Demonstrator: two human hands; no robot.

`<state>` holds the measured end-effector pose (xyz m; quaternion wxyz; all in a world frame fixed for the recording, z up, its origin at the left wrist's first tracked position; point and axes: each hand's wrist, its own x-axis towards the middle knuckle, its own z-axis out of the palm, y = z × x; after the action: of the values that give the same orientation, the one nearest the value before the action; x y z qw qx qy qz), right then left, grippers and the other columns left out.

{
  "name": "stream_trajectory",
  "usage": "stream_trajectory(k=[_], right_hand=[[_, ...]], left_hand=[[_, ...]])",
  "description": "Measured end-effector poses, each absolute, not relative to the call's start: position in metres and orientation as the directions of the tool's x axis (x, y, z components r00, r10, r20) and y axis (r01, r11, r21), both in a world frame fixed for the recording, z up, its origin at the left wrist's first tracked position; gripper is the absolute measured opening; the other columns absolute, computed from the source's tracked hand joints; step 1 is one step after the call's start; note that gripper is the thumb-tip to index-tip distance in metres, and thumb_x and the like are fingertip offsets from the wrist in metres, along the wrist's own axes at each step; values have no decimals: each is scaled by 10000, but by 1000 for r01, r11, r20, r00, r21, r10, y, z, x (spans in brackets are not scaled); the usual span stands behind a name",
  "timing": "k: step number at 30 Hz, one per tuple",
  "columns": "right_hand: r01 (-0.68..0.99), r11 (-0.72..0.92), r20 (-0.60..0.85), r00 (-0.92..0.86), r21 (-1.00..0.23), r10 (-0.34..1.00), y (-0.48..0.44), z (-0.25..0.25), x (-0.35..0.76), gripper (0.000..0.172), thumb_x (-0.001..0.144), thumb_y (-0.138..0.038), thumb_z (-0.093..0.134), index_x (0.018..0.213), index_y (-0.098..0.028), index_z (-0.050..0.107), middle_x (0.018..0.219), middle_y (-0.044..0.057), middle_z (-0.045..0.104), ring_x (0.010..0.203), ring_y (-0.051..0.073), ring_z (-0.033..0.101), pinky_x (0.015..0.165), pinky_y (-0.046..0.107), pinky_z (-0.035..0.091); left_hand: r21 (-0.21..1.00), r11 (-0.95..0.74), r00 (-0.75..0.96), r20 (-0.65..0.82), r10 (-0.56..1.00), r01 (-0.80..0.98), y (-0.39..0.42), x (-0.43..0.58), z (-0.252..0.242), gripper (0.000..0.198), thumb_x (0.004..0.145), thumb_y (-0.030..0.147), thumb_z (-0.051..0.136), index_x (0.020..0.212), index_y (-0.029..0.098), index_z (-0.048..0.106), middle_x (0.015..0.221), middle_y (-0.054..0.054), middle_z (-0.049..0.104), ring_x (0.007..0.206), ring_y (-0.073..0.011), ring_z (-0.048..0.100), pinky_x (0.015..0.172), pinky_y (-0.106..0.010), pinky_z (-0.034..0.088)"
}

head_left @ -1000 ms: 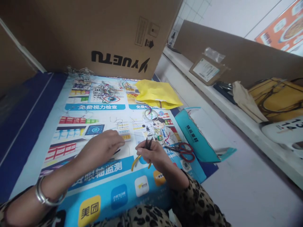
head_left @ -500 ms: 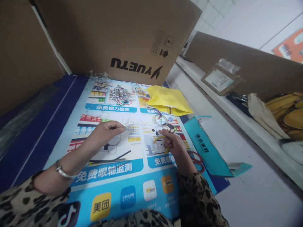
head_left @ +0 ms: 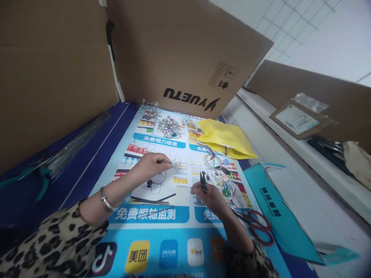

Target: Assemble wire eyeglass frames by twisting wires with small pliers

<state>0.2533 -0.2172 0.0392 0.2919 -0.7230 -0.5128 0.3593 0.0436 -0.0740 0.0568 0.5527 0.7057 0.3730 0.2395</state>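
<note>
My left hand (head_left: 158,164) is closed in a pinch over the middle of the printed mat, on what looks like a thin wire (head_left: 176,161), too fine to follow clearly. My right hand (head_left: 210,195) is closed around small pliers (head_left: 203,181), their dark jaws pointing up and away from me. The pliers' handles are mostly hidden in the palm. Beyond the right hand lies a clear ring-shaped coil (head_left: 213,161) with reddish strands. Thin coloured wires (head_left: 227,191) rest beside that hand. Red-handled scissors (head_left: 261,227) lie near my right wrist.
A yellow bag (head_left: 226,139) and a wire tangle (head_left: 171,125) lie toward the back. Large cardboard panels (head_left: 179,50) stand behind and left. A teal cardboard piece (head_left: 282,212) is at right. Teal-handled tools (head_left: 43,183) and clear plastic (head_left: 72,150) lie left.
The view has swung left, so the scene sits farther right. My right hand has turned the pliers so their dark jaws point up; yellow handles showed before. My left hand keeps its pinch.
</note>
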Motion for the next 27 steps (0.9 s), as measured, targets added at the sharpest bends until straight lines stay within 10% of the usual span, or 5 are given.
stream_trajectory(k=[11, 27], right_hand=[[439, -180, -5, 371, -881, 929, -180, 64, 225, 229, 712, -368, 597, 816, -182, 677, 685, 24, 651, 654, 163, 576, 624, 287, 447], [635, -64, 28, 134, -770, 991, -143, 44, 217, 157, 710, -341, 584, 725, -201, 654, 707, 2, 646, 677, 160, 578, 630, 264, 419]], left_hand=[[688, -611, 694, 216, 687, 391, -85, 41, 70, 184, 795, 282, 509, 792, 197, 672, 820, -30, 652, 790, -169, 576, 702, -261, 408], [536, -708, 755, 184, 629, 459, -69, 32, 64, 245, 752, 127, 465, 803, 207, 691, 804, -24, 671, 753, -162, 596, 682, -246, 406]])
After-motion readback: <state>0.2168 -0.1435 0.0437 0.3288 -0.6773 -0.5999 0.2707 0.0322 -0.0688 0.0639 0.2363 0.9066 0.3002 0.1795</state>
